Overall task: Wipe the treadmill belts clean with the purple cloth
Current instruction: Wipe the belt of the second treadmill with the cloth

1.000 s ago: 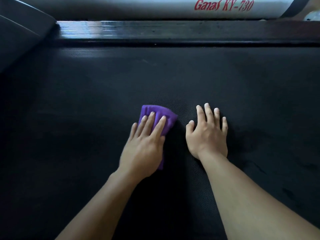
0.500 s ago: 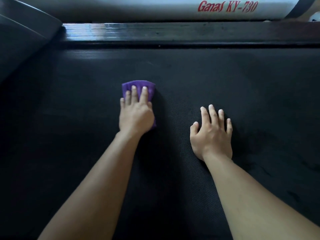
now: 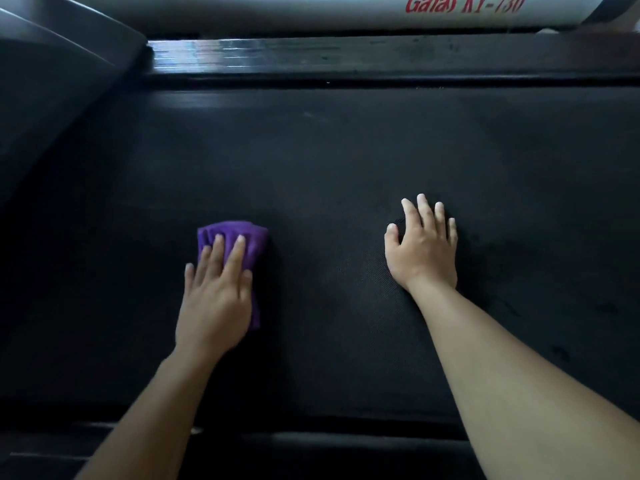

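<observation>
On the treadmill belt [image 3: 329, 161], pressing purple cloth [image 3: 255, 237], perhaps folded, under straight left hand [image 3: 216, 303] fingers [image 3: 235, 258]; resting right hand [image 3: 424, 254] flat, slightly spread.

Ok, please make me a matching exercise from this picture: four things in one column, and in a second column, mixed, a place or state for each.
Column A
1. left hand
2. right hand
3. purple cloth
4. red lettering

Column B
a. on the pale housing, at the top edge of the picture
b. lies flat on the bare belt
c. under straight fingers, on the belt
d. presses down on the purple cloth

Pairs: 1-d, 2-b, 3-c, 4-a
</observation>
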